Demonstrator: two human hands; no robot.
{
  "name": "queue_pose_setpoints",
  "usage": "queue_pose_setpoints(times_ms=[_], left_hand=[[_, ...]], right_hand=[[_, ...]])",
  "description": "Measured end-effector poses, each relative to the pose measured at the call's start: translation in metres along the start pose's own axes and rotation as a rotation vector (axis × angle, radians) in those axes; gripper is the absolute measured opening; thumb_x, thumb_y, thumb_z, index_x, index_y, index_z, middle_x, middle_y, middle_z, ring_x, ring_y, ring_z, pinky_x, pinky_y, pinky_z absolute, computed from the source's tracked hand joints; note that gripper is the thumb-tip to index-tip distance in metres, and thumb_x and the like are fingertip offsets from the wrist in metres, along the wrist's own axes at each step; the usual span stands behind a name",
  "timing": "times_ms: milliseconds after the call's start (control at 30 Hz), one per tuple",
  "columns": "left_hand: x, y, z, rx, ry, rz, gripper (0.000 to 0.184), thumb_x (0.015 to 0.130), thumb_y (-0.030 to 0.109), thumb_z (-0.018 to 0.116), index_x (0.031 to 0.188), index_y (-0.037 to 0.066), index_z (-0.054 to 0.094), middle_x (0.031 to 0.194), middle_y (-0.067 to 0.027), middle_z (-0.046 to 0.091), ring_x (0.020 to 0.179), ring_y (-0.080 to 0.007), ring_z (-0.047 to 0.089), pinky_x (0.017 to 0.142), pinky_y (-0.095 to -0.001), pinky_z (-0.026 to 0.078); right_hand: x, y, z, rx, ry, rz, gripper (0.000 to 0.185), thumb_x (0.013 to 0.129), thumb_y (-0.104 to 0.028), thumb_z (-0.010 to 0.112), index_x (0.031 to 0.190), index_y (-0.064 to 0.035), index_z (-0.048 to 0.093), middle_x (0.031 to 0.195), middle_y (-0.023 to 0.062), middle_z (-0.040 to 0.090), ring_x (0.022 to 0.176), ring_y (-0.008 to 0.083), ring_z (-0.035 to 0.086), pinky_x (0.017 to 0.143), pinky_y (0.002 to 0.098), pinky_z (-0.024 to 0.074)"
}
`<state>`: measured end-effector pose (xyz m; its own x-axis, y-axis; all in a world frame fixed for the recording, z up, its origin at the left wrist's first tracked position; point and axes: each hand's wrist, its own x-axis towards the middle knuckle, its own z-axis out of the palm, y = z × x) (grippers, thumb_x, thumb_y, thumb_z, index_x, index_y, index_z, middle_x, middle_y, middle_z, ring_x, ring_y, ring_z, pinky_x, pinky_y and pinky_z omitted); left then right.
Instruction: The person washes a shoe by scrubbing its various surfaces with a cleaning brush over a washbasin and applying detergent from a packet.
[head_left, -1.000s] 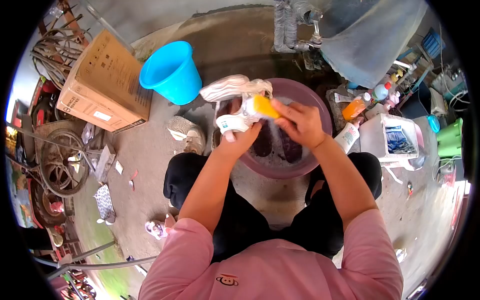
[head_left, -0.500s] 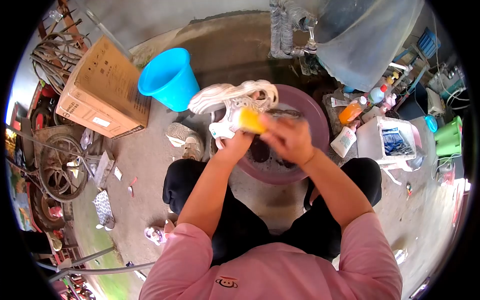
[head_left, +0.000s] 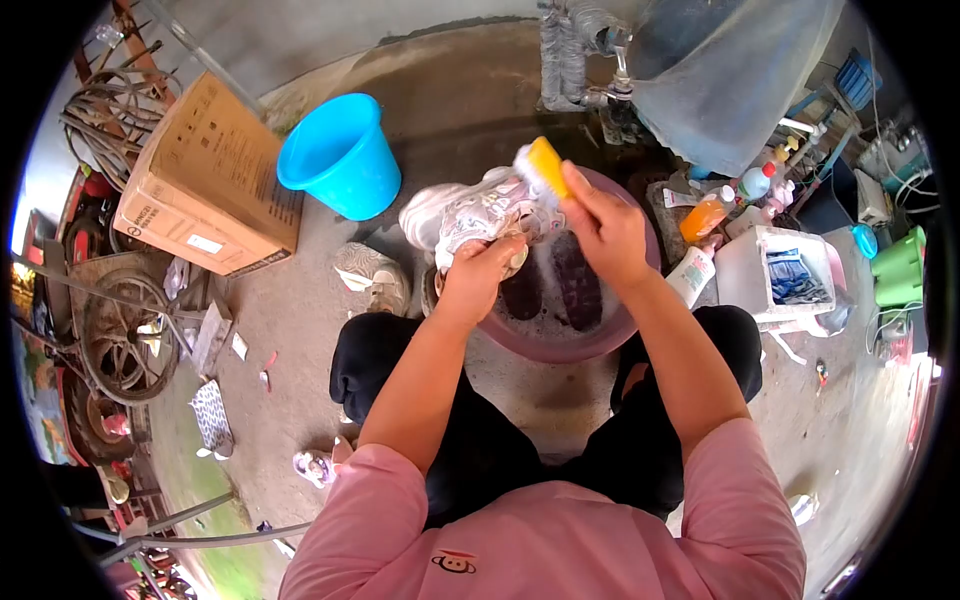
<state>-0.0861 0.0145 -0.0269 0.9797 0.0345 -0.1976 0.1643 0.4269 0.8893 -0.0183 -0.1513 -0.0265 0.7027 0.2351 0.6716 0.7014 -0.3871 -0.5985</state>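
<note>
My left hand (head_left: 482, 274) is closed around a pale sneaker (head_left: 470, 215), held over the left rim of a mauve basin (head_left: 640, 215). In my right hand (head_left: 605, 232) is a yellow scrub brush (head_left: 545, 170), its white bristles facing the shoe's right end. Inside the basin, sudsy water surrounds dark shoe-shaped pieces, one of them a dark insole (head_left: 578, 285). Left of the basin, another pale shoe (head_left: 372, 275) rests on the concrete floor.
A blue bucket (head_left: 345, 165) and a cardboard box (head_left: 210, 185) stand to the left. At right are an orange bottle (head_left: 706, 216), a white bottle (head_left: 690, 275) and a white foam box (head_left: 745, 275). A wrapped pipe with a tap (head_left: 620, 85) is at the back.
The sneaker has turned in my left hand, and its upper now shows more. The brush has lifted off it, moving up and to the right.
</note>
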Motion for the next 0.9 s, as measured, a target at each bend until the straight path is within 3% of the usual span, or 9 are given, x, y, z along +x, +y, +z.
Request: queue_pose_setpoints(times_ms=[100, 133, 233, 267, 333, 433, 567, 767, 900], left_hand=[[0.005, 0.001, 0.004, -0.289, -0.018, -0.013, 0.036, 0.09, 0.021, 0.048, 0.121, 0.002, 0.046, 0.115, -0.0085, 0.053, 0.107, -0.0209, 0.05, 0.092, -0.0322, 0.039], [0.005, 0.002, 0.009, -0.364, -0.089, 0.044, 0.05, 0.091, 0.04, 0.04, 0.127, 0.005, 0.038, 0.122, -0.0076, 0.048, 0.112, -0.0209, 0.046, 0.096, -0.0333, 0.036], [-0.002, 0.013, 0.018, -0.554, -0.157, 0.118, 0.056, 0.09, 0.048, 0.035, 0.13, 0.008, 0.035, 0.124, -0.0062, 0.046, 0.115, -0.0204, 0.044, 0.097, -0.0338, 0.035], [-0.001, 0.01, 0.016, -0.477, 0.022, -0.086, 0.059, 0.089, 0.051, 0.032, 0.131, 0.01, 0.033, 0.126, -0.0065, 0.044, 0.116, -0.0199, 0.042, 0.098, -0.0331, 0.034], [0.001, -0.001, 0.019, -0.381, 0.044, -0.049, 0.059, 0.086, 0.053, 0.037, 0.124, 0.008, 0.04, 0.113, -0.0049, 0.051, 0.105, -0.017, 0.048, 0.092, -0.032, 0.039], [0.001, 0.005, 0.022, -0.307, -0.035, 0.042, 0.064, 0.084, 0.059, 0.035, 0.125, 0.01, 0.041, 0.111, -0.004, 0.053, 0.104, -0.0158, 0.05, 0.09, -0.0305, 0.04], [0.002, 0.017, 0.014, -0.443, -0.067, 0.103, 0.067, 0.084, 0.061, 0.03, 0.129, 0.011, 0.036, 0.122, -0.0064, 0.048, 0.112, -0.0193, 0.046, 0.095, -0.0343, 0.036], [0.0, 0.018, 0.013, -0.398, 0.092, -0.005, 0.06, 0.088, 0.054, 0.03, 0.127, 0.009, 0.038, 0.117, -0.0041, 0.051, 0.105, -0.0165, 0.049, 0.088, -0.0303, 0.041], [0.001, 0.026, 0.01, -0.489, -0.105, 0.192, 0.054, 0.091, 0.045, 0.034, 0.136, 0.015, 0.025, 0.129, -0.0066, 0.041, 0.113, -0.0205, 0.045, 0.093, -0.0331, 0.04]], right_hand=[[-0.003, -0.005, 0.008, -0.035, 0.03, 0.01, 0.036, 0.079, -0.022, 0.062, 0.115, -0.0178, 0.057, 0.07, 0.0132, 0.061, 0.055, 0.0276, 0.059, 0.05, 0.0339, 0.0462], [-0.012, -0.027, 0.011, -0.038, -0.024, -0.019, 0.035, 0.08, -0.023, 0.061, 0.115, -0.0181, 0.057, 0.069, 0.0134, 0.061, 0.056, 0.0283, 0.059, 0.051, 0.0343, 0.0465], [-0.015, -0.039, 0.018, -0.059, -0.09, 0.002, 0.034, 0.081, -0.024, 0.058, 0.115, -0.0189, 0.057, 0.069, 0.0119, 0.061, 0.059, 0.0291, 0.06, 0.052, 0.0348, 0.0476], [-0.006, -0.032, 0.012, -0.129, -0.113, 0.052, 0.034, 0.081, -0.024, 0.058, 0.115, -0.0188, 0.057, 0.069, 0.0114, 0.06, 0.058, 0.0288, 0.06, 0.052, 0.0348, 0.0475], [0.012, -0.011, 0.008, -0.069, -0.013, 0.207, 0.034, 0.082, -0.023, 0.057, 0.116, -0.0187, 0.056, 0.069, 0.0104, 0.06, 0.057, 0.028, 0.059, 0.05, 0.0353, 0.0464], [0.002, -0.021, 0.005, -0.182, -0.123, 0.173, 0.035, 0.081, -0.024, 0.058, 0.116, -0.0194, 0.056, 0.067, 0.0109, 0.059, 0.056, 0.0281, 0.058, 0.049, 0.0352, 0.0456], [-0.017, -0.046, 0.017, -0.051, -0.109, -0.035, 0.036, 0.08, -0.028, 0.06, 0.115, -0.0215, 0.057, 0.06, 0.0098, 0.055, 0.052, 0.0266, 0.057, 0.047, 0.0344, 0.0447], [-0.009, -0.019, 0.014, -0.03, -0.002, 0.042, 0.036, 0.079, -0.024, 0.061, 0.114, -0.0187, 0.058, 0.059, 0.0091, 0.056, 0.048, 0.0243, 0.055, 0.045, 0.034, 0.0438], [-0.013, -0.032, 0.01, -0.127, -0.136, -0.02, 0.036, 0.079, -0.024, 0.062, 0.114, -0.0221, 0.057, 0.056, 0.0076, 0.053, 0.047, 0.025, 0.053, 0.043, 0.0348, 0.0412]])
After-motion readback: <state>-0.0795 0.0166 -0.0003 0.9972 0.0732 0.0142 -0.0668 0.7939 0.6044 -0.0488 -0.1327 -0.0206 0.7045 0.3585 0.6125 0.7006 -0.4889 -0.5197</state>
